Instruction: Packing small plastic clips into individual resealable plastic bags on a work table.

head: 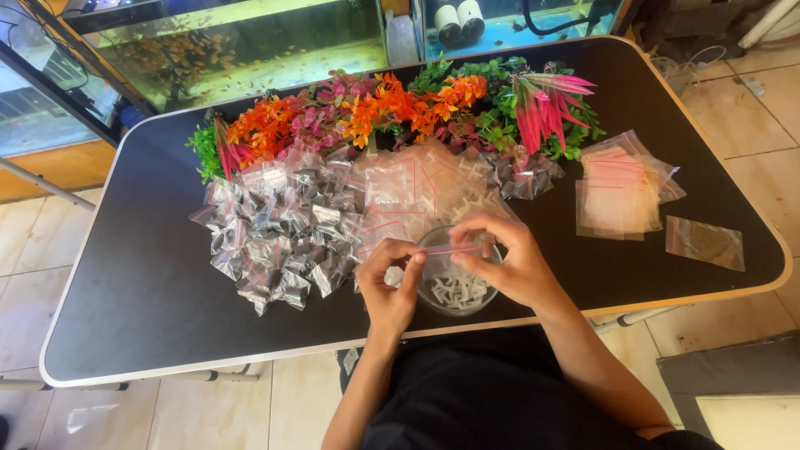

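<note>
Pinching small bag (pixel 450 248) — left hand (pixel 388 287), right hand (pixel 508 260)

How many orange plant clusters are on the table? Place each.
3: left orange cluster near the row's end, middle orange cluster, right orange cluster; more may be hidden.

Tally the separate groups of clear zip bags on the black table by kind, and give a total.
Heap of filled small bags: 1
Spread of empty bags behind the bowl: 1
Stack of empty bags at right: 1
Single flat bag lying alone: 1
Bag held in both hands: 1
Total: 5
</note>
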